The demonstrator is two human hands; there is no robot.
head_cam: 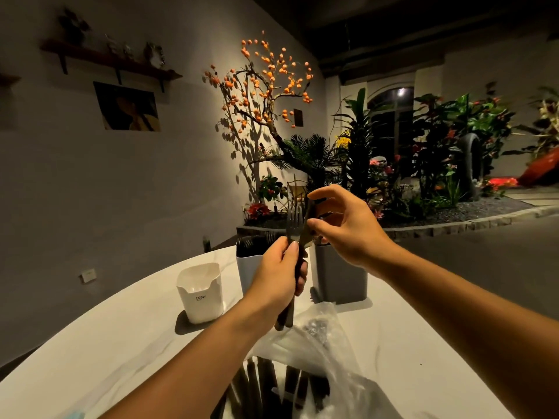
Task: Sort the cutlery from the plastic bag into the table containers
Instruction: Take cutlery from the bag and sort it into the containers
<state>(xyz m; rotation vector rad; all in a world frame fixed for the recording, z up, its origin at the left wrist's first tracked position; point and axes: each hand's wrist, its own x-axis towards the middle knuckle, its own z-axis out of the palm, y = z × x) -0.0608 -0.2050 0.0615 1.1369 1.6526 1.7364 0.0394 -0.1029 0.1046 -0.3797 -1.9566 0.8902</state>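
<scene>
Our left hand (279, 269) is wrapped around a small bunch of cutlery, gripping the dark handles low down so the bunch stands almost straight up above the table (121, 343). We can see a fork (294, 220) at the top with its points up, and the handle ends poke out under our fist. Our right hand (344, 225) is up by the top of the bunch, a little to the right of it. Its thumb and first finger are curled toward each other and close on a shiny piece (309, 225) that leans beside the fork. We think it is a knife, but it is dark there and we cannot be sure. So the piece we want runs up and down, and our right hand is the near one to lift it out while our left hand keeps the others. Right behind our hands stand two gray holders. The left gray holder (249, 270) has dark handles sticking out of it, and the right gray holder (340, 273) is just under our right hand. A white holder (201, 293) stands well off to the left. The plastic bag (326, 367) lies on the table close to us, below our arms, with more dark handles (263, 385) lying flat inside it. We think the next move is to pull the piece straight up and drop it into the holder where it belongs.
</scene>
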